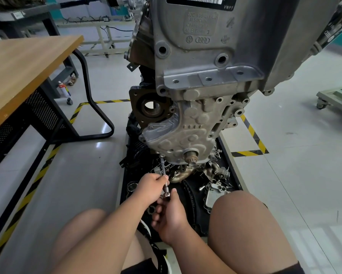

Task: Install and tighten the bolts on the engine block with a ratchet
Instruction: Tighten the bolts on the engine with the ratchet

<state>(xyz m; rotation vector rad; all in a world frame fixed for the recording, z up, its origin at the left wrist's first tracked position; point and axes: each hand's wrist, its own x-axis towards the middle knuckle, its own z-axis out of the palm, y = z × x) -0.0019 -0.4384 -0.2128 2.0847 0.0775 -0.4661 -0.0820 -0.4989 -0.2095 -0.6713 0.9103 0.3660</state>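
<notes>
Nearest the camera, the right hand (169, 212) is closed around the ratchet (166, 195) at its head, probably to swing it, while just beyond it the left hand (149, 187) pinches the extension bar (163, 169) partway up, seemingly steadying it so the socket stays square. The bar runs up from the ratchet to a bolt (161, 155) at the lower left edge of the timing cover (178, 133), though the socket's seating is too small to confirm. Above that cover rises the engine block (205, 62), standing upright over a tray of loose parts (215, 186) at its foot.
</notes>
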